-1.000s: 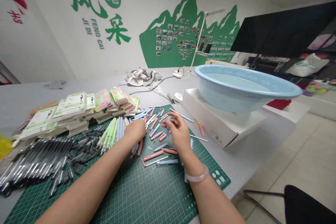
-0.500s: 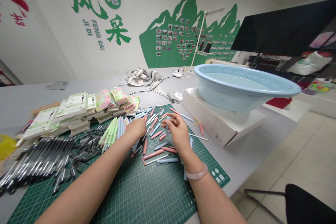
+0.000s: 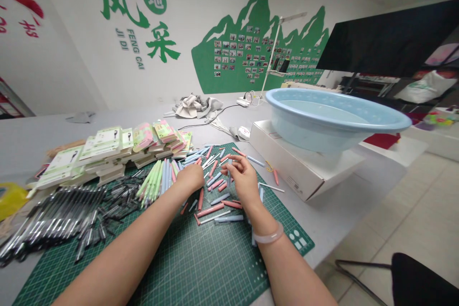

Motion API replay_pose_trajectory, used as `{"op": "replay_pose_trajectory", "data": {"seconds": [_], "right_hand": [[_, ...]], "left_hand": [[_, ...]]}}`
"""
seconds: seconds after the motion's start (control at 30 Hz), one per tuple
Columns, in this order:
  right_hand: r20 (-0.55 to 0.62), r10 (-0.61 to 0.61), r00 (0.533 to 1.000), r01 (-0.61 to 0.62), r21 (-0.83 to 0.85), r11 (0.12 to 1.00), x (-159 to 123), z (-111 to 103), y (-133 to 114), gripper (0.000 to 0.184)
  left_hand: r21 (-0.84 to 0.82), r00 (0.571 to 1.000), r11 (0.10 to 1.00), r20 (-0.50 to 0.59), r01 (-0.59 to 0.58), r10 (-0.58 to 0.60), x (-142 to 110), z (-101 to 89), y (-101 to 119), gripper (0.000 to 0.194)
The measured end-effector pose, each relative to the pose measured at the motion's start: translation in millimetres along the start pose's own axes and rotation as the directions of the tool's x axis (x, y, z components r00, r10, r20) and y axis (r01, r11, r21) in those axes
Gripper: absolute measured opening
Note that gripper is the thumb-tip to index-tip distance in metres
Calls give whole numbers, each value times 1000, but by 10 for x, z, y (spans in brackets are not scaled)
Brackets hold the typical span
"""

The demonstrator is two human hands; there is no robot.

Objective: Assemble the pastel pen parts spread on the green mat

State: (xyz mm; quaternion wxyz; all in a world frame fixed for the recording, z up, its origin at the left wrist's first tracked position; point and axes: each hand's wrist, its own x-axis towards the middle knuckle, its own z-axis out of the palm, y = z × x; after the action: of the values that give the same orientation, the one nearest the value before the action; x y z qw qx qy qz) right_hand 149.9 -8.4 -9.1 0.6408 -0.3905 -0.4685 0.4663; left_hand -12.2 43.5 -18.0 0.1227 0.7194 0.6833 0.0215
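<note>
My right hand (image 3: 244, 182) pinches a pale blue pen part (image 3: 229, 175) upright between thumb and fingers, above the mat. My left hand (image 3: 191, 178) is closed, knuckles up, over the pen parts to its left. Its fingertips are hidden, and so is anything in them. Around both hands lie loose pink pen parts (image 3: 210, 210), blue pen parts (image 3: 228, 219) and thin white refills (image 3: 215, 217). Beside my left hand, a row of green pens (image 3: 154, 180) lies against blue, lilac and pink ones.
A green cutting mat (image 3: 201, 263) lies under the work. To the left are clear pens with black ends (image 3: 60, 215), loose black parts (image 3: 125, 191) and stacked paper boxes (image 3: 103, 146). A blue basin (image 3: 301, 129) stands on a white carton (image 3: 287, 167) at the right.
My left hand has shifted slightly right and moved over the pen parts. A pink part near it now lies at a different angle. My right hand stays with the blue part.
</note>
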Motion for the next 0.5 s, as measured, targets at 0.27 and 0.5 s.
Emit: {"op": "replay_pose_trajectory", "data": {"seconds": [0.27,0.5], "right_hand": [[61,-8,998,8,0,1000,17,-1,39,18],[67,-64,996,68,-57,996,12,5,66,18]], "left_hand": [[-255,916,901,-292,-351,274,-202,-418,-30,21],[-263,773,758,-440,-597,456,-459,-786,44,17]]}}
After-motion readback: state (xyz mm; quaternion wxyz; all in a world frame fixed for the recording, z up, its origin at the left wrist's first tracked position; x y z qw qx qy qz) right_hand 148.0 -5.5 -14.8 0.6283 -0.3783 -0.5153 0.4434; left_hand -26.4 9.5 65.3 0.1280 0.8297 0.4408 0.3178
